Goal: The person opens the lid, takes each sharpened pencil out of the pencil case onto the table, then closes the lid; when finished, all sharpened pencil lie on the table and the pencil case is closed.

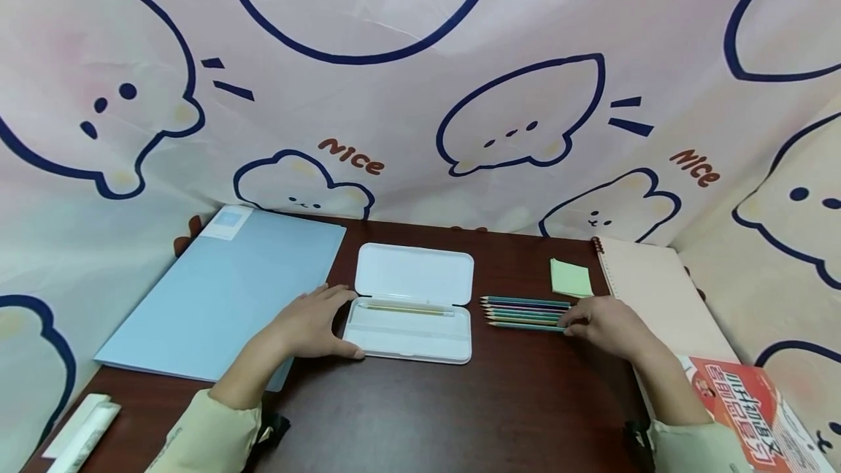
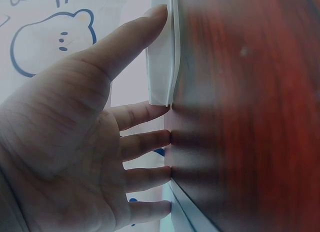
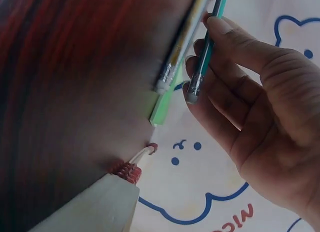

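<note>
An open white pencil case lies mid-table, its lid folded back, with a yellowish pencil in the tray. My left hand rests at the case's left end. In the left wrist view its fingers are spread and straight, fingertips on the table, with the thumb against the case's side. To the right, several pencils lie in a row, points leftward. My right hand pinches a teal pencil near its eraser end between thumb and fingers, at the row's near side. Another eraser-tipped pencil lies beside it.
A light-blue folder lies at the left. Green sticky notes sit behind my right hand, beside a spiral notebook. A red-covered book is at front right, a white packaged item at front left.
</note>
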The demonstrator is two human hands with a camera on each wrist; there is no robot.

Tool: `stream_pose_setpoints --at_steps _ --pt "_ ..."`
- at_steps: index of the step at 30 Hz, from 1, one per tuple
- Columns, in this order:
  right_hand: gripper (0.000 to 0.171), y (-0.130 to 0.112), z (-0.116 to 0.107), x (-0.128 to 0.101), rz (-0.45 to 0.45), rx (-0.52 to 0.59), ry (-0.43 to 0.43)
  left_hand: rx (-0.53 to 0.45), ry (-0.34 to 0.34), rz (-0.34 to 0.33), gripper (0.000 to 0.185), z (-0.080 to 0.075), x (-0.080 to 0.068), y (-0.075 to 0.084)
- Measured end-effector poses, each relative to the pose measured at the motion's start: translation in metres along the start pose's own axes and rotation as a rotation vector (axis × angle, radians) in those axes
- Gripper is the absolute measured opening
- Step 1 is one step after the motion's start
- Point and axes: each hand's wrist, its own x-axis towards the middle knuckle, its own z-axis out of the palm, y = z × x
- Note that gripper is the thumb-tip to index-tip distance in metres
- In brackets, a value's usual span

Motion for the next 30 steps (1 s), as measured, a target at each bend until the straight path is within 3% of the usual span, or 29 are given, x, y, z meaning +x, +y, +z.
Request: stream_pose_setpoints --at_steps 7,30 --pt "0.013 -0.003 0.008 0.006 0.072 -0.058 -0.09 0.007 -0.002 -0.004 0.098 0.001 0.0 0.0" --pt "0.015 -0.014 0.014 0.02 0.123 -0.05 -0.115 0.008 -0.008 -0.018 0.1 0.0 0.0 -0.001"
